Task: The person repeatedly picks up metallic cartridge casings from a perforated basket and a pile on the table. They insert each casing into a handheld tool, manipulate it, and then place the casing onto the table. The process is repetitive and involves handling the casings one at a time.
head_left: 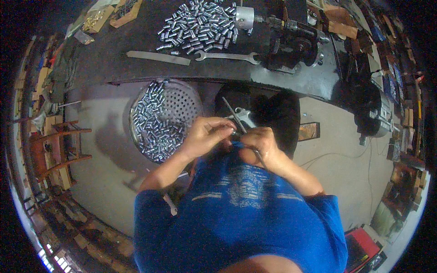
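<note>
My left hand [207, 135] is closed in a pinch, with a small shiny metal sleeve [234, 130] at its fingertips, partly hidden by the fingers. My right hand [262, 142] is wrapped round a long thin grey rod [233, 113], which looks like a file and slants past the sleeve. Both hands meet in front of my blue shirt. A bit of blue [237, 144] shows between them; I cannot tell what it is. Just beyond the hands lies a silver tool [246, 118] with a branching shape, partly covered by the rod.
Left of my hands, a round perforated stool [193, 98] bears many metal sleeves [152, 125]. On the dark workbench [223, 72] lie a pile of sleeves [200, 27], an open-ended wrench [227, 57], a flat metal strip [157, 57] and a machine [300, 43] with a chuck.
</note>
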`<state>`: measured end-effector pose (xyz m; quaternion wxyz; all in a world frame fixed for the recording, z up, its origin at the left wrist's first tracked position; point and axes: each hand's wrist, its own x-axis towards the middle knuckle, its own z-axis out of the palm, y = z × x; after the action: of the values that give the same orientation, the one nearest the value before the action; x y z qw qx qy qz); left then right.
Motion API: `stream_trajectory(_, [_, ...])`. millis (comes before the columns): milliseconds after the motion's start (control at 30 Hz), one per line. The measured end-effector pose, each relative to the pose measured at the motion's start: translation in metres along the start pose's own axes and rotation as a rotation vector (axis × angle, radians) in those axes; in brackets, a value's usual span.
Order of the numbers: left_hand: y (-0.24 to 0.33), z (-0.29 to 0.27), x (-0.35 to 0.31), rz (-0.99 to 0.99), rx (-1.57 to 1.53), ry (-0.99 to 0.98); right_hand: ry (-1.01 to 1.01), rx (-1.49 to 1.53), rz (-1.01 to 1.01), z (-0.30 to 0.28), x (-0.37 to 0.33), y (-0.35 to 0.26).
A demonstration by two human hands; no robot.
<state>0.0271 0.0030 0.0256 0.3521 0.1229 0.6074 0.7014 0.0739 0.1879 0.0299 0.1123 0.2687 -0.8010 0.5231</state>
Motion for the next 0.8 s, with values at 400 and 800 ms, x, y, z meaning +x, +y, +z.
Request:
stream_trajectory(400, [0.004,-0.020,0.011,0.341,0.497,0.213,-0.031,0.362,0.559,-0.023,-0.026,0.004])
stream_trajectory(800, [-0.005,-0.032,0.009,0.524,1.027,0.394,-0.189,0.273,0.186,-0.023,-0.001,-0.028])
